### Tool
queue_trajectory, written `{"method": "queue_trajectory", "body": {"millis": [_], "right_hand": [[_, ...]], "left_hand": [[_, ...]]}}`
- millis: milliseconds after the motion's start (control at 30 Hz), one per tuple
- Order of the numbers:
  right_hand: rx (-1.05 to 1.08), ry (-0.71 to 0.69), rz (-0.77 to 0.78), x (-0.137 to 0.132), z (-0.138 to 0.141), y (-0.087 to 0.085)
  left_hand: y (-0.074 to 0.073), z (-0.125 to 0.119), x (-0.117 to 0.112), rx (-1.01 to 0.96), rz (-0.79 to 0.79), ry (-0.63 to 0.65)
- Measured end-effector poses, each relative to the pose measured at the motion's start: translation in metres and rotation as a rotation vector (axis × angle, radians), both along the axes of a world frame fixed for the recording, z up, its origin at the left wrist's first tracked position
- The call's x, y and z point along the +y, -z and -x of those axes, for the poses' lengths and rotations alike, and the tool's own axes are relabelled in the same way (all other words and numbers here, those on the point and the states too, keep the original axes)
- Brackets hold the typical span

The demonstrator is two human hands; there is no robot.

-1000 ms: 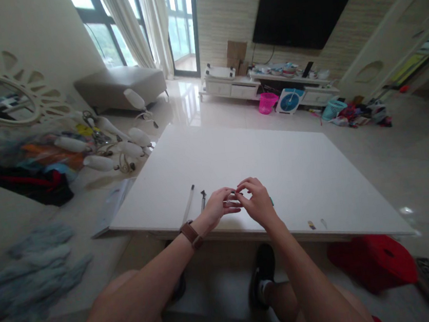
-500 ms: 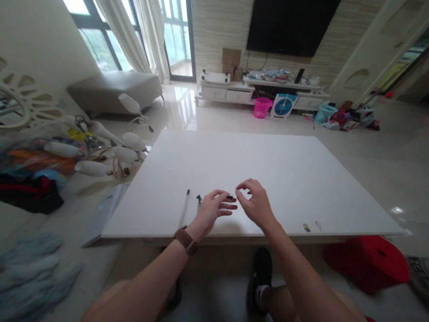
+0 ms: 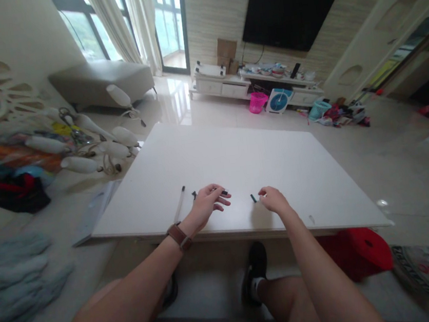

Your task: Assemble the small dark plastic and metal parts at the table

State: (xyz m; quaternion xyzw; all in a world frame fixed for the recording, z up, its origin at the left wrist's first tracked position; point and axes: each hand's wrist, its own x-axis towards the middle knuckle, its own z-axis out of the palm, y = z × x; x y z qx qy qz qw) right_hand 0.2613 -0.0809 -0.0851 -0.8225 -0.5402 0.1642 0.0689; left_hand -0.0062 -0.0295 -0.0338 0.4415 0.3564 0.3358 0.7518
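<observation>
My left hand (image 3: 211, 200), with a brown watch strap (image 3: 179, 236) at the wrist, is over the near part of the white board. Thumb and index finger pinch a small black piece (image 3: 224, 192) with a pale tip; the other fingers are spread. To the right, my right hand (image 3: 275, 199) has its fingertips drawn together. A short dark green piece (image 3: 253, 198) with a pale end is right at those fingertips; whether it is held or lies on the board I cannot tell. Beside my left hand lie a thin clear stick with a black cap (image 3: 180, 204) and a small black part (image 3: 194, 195).
The white board (image 3: 229, 154) spans the space before me. A small clear item (image 3: 311, 219) lies near its front edge. Lamp arms with white shades (image 3: 81, 165) stand at the left. A red roll (image 3: 360, 253) is on the floor at the right front.
My right hand has moved right, away from my left hand, and the dark green piece now shows at its fingertips. My left hand keeps its pinch. The view has shifted slightly.
</observation>
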Motion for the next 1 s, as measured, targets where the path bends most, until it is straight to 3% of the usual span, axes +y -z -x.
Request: {"method": "queue_trajectory", "body": {"millis": [167, 533, 1000], "right_hand": [[0.004, -0.100, 0.073, 0.005, 0.020, 0.016], [-0.026, -0.196, 0.202, 0.007, 0.065, 0.031], [-0.051, -0.274, 0.277, 0.000, 0.082, 0.015]], "left_hand": [[0.003, -0.001, -0.001, 0.005, -0.018, 0.001], [-0.002, 0.002, -0.004, -0.067, 0.050, 0.022], [-0.005, 0.002, 0.000, -0.130, 0.144, -0.046]]}}
